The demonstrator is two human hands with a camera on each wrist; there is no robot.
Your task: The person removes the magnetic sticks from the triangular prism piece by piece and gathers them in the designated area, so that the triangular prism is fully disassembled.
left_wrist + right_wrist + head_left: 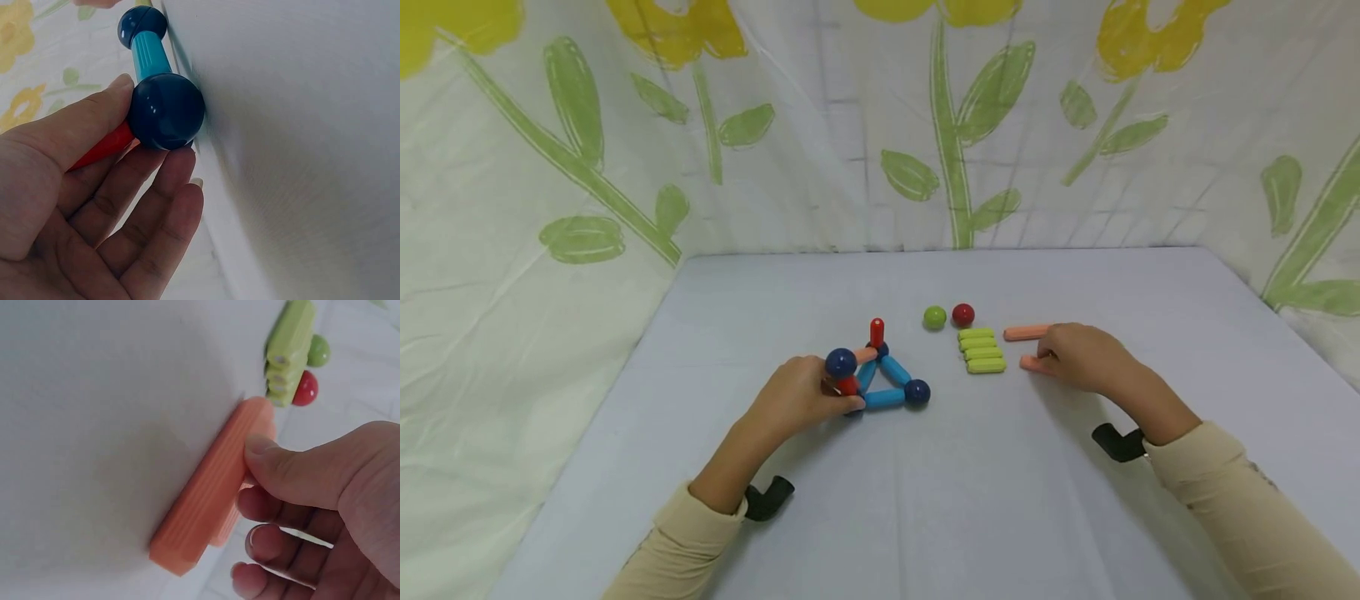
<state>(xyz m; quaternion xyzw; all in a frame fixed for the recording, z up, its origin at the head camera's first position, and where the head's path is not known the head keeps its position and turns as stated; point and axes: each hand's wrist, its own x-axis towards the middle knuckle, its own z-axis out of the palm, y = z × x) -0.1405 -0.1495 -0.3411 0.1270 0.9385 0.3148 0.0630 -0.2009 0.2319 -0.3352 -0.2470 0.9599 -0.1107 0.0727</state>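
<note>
My left hand (pixel 797 392) grips the left corner of a magnetic stick-and-ball frame. Thumb and fingers lie against its dark blue corner ball (pixel 166 111) and a red stick (pixel 103 149). Blue sticks (pixel 886 399) form the frame's triangular base, with another dark blue ball (pixel 917 392) at the right corner. A second red stick (pixel 877 332) stands upright at the far corner, and an orange stick (pixel 866 355) lies between the uprights. To the right, my right hand (pixel 1086 358) pinches an orange magnetic stick (pixel 209 494) between thumb and index finger, low over the table.
Behind the pinched stick lies another orange stick (pixel 1027 332). Several yellow-green sticks (pixel 981 352) sit in a row between the hands. A green ball (pixel 935 317) and a red ball (pixel 963 314) rest behind them on the white table (pixel 955 500). A flower-print curtain (pixel 850 167) hangs around.
</note>
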